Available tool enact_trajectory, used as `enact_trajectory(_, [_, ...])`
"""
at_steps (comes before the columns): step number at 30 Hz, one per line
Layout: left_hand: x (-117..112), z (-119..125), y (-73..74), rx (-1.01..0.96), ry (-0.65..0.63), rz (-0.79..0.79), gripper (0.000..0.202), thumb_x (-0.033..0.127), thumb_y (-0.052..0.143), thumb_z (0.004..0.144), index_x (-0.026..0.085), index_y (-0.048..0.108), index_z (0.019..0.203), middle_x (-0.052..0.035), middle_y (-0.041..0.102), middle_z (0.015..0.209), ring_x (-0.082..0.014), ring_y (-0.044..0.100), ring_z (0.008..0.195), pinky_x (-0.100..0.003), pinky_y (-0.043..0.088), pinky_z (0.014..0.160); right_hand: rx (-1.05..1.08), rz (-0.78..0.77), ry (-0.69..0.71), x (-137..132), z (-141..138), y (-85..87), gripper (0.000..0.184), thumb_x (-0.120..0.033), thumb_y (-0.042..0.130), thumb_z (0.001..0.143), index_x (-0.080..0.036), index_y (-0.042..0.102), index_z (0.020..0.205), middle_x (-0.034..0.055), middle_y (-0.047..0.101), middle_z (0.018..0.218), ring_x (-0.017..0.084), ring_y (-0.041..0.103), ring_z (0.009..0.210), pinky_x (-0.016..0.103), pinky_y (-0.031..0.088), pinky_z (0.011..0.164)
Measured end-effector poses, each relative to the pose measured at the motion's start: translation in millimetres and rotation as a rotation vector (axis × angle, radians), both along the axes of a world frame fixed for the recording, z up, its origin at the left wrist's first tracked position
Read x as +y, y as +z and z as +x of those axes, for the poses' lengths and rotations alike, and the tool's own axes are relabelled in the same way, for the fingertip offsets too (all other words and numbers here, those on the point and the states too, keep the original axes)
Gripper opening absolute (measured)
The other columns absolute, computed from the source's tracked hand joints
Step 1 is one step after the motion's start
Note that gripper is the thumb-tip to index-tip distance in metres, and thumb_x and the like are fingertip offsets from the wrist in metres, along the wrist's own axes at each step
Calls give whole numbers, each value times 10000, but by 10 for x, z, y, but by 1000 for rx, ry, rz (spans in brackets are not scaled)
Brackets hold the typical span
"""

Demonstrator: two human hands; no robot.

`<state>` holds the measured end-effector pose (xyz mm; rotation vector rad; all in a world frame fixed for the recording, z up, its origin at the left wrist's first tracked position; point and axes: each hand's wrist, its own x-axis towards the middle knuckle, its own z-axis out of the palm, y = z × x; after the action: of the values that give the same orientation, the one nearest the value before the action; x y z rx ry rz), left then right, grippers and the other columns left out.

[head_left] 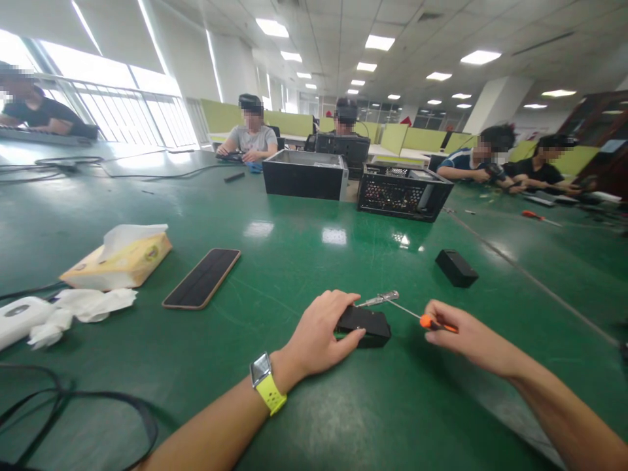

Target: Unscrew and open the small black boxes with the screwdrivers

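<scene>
Green tabletop [235, 366] shone under ceiling lights [380, 42]. On it, the left hand [324, 333] grasped a small black box [370, 325]. Right of the box, the right hand [451, 330] clasped an orange-and-black screwdriver [428, 322], its shaft pointing past the box. Good handling seemed to need a firm hold and a straight shaft. Behind the box lay a slim clear tool [380, 299]; well left of it, a phone [203, 278].

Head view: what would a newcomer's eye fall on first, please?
Probably the bright lime watch strap on the left wrist, low in the picture, against the green table. Next comes the centre foreground, where the left grip holds a black box and, beside it, the right grip holds an orange screwdriver. Farther back, a perforated black case sits on the table.
</scene>
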<state>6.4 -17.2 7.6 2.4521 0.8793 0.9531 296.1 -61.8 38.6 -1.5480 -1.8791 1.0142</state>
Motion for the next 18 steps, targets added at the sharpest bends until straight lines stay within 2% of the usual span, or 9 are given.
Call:
enact_trajectory(2, [-2, -8, 0, 7, -9, -1, 405, 301, 603, 883, 157, 502, 1247, -108, 609, 1114, -260, 547, 998, -411, 457, 892, -22, 26, 62, 127, -232, -23, 291, -451, 663, 784, -196, 576, 894, -18, 553, 754, 146, 517, 685, 264, 435, 642])
enact_trajectory(5, [-1, -21, -5, 14, -31, -9, 334, 312, 578, 917, 169, 537, 1216, -106, 611, 1145, -260, 547, 1009, -411, 459, 893, -9, 70, 191, 285, -466, -105, 472, -458, 725, 741, -198, 622, 1121, 35, 657, 936, 206, 599, 846, 327, 467, 775])
enact_trajectory(8, [6, -25, -19, 18, -42, -20, 297, 318, 568, 933, 172, 566, 1192, -108, 614, 1145, -257, 550, 1002, -409, 461, 897, 16, 184, 238, 350, -528, -200, 433, -434, 744, 738, -192, 676, 1090, 76, 688, 1057, 252, 609, 972, 389, 444, 890])
enact_trajectory(12, [21, -15, -53, 25, -74, -45, 332, 353, 594, 920, 179, 566, 1202, -109, 624, 1116, -260, 555, 1009, -415, 461, 906, -21, 307, 215, 319, -499, -270, 327, -381, 728, 758, -187, 699, 1020, 72, 679, 937, 231, 599, 867, 369, 449, 804])
enact_trajectory(18, [38, -10, -79, -44, -65, -70, 451, 352, 739, 787, 173, 564, 1163, -99, 630, 1081, -257, 589, 989, -381, 475, 876, 40, 237, 183, 248, -517, -263, 323, -370, 741, 724, -185, 630, 965, 33, 586, 888, 186, 545, 771, 299, 426, 681])
